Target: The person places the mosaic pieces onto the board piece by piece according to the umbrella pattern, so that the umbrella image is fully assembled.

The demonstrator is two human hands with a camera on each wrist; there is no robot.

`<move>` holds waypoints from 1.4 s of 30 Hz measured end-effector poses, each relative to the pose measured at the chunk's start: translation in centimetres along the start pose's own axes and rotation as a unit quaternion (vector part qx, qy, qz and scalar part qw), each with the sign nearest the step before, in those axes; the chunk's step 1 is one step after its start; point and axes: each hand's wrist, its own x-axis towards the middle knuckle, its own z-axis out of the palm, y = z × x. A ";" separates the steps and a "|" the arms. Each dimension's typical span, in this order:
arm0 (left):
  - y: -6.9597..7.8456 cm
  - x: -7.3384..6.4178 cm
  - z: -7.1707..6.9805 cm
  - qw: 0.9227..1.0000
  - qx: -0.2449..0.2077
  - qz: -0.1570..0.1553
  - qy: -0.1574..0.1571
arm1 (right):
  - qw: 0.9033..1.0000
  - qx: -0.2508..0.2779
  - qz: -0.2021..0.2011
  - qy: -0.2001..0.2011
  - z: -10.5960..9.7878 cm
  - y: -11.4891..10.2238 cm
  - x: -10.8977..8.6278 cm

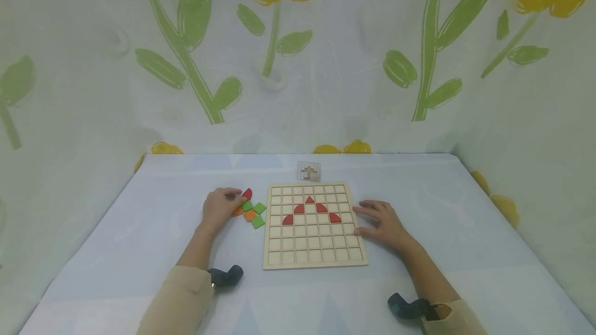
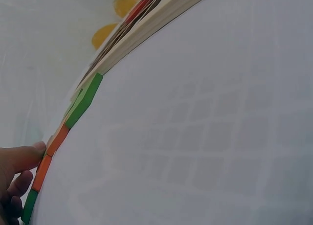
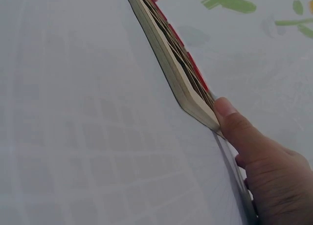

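A wooden grid board (image 1: 315, 267) lies flat with several red pieces in its cells, a red triangle (image 1: 309, 200) topmost and red quarter-round pieces stepping down both sides. At the board's left lies a cluster of thin tiles, among them a green tile (image 1: 257, 222) and an orange tile (image 1: 250, 215). My left hand (image 1: 219, 208) reaches into this cluster, thumb and fingertips right at a loose red quarter-round piece (image 1: 248, 194); I cannot tell whether they pinch it. My right hand (image 1: 384, 224) has loosely spread fingers touching the board's right edge; its thumb (image 3: 226, 110) rests at the rim.
A small pattern card (image 1: 308, 171) with a grid and a coloured figure lies behind the board. The white table (image 1: 419, 185) ends at a flower-printed curtain (image 1: 335, 66) at the back and sides. Both wrists wear dark cameras, the left camera (image 1: 226, 276) near the board's front left.
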 end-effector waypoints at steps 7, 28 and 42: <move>-0.2 0.0 -0.4 1.000 -0.023 -0.007 -0.012 | 1.000 -0.002 0.004 -0.001 -0.1 -0.2 0.2; -0.5 0.3 -0.5 1.000 -0.018 0.016 -0.001 | 1.000 -0.005 0.005 -0.002 -0.1 0.0 0.2; -1.0 -0.7 -0.1 0.999 -0.025 0.030 0.017 | 1.000 -0.006 0.003 -0.003 0.1 0.1 0.1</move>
